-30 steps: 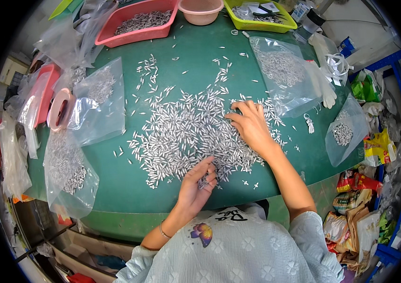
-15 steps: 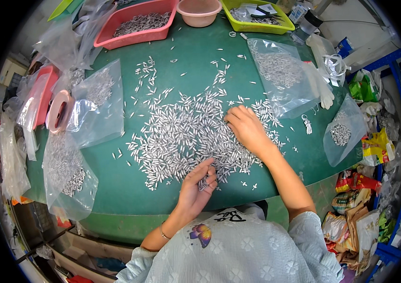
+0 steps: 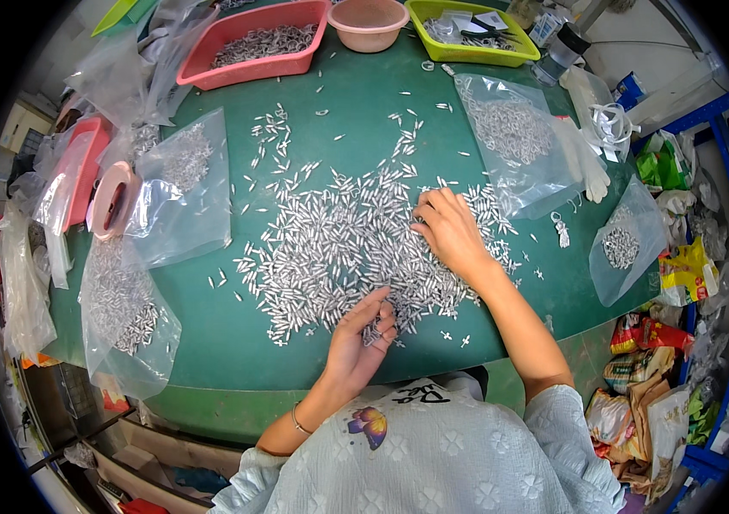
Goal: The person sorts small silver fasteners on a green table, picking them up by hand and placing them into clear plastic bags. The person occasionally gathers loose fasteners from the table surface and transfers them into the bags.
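Note:
A wide heap of small silver, spindle-shaped metal pieces (image 3: 330, 236) is spread over the green table. My left hand (image 3: 359, 336) is at the heap's near edge, palm turned up and fingers curled around several of these pieces. Farther right, my right hand (image 3: 452, 233) lies palm down over the heap. Its fingers are bent with the tips among the pieces, and a gap shows between thumb and forefinger. Small cross-shaped pieces (image 3: 465, 341) lie by the table's near edge and right of the heap.
Clear plastic bags of metal parts flank the heap, one at the left (image 3: 178, 206) and one at the right (image 3: 514, 158). Along the far side stand a red tray (image 3: 253, 67), a pink bowl (image 3: 369, 38) and a yellow-green tray (image 3: 476, 56). A smaller bag (image 3: 630, 244) lies far right.
The whole view has shifted slightly. My right hand's fingers have moved a little on the heap, while my left hand keeps its place and curl.

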A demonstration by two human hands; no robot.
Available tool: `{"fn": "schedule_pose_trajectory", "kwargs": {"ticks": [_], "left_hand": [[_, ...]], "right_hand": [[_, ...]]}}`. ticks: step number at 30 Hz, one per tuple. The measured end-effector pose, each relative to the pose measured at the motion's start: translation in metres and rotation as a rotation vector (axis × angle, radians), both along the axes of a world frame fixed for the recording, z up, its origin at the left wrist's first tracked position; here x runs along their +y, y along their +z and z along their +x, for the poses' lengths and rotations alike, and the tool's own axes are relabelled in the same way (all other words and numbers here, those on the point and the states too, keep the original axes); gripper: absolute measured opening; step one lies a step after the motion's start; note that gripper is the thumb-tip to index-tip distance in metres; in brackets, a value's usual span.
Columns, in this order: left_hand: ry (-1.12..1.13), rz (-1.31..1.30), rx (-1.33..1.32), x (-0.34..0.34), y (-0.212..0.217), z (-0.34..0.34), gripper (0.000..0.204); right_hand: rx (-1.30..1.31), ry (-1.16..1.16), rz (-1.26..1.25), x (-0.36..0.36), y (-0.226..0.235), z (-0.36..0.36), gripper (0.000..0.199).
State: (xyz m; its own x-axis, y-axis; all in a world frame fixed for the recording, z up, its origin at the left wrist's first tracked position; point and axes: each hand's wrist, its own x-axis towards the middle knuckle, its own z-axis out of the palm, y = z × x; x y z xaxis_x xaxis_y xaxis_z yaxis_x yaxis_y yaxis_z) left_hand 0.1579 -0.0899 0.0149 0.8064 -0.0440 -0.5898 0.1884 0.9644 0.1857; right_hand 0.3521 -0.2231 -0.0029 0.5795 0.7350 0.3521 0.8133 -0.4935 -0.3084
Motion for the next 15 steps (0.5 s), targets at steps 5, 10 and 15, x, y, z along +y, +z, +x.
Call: {"fn": "schedule_pose_trajectory", "kwargs": {"ticks": [5,10,15], "left_hand": [[-0.003,-0.008,-0.012,0.001,0.001,0.000,0.035],[0.001,0.042,0.065,-0.001,0.010,0.007,0.034],[0.054,0.038,0.214,-0.006,0.034,0.021,0.033]], "right_hand": [[-0.038,-0.069,0.040,0.001,-0.008,0.000,0.008],[0.088,-0.139,0.165,0.003,0.004,-0.011,0.007],[0.670,0.254,0.087,-0.005,0.040,-0.033,0.015]]}}
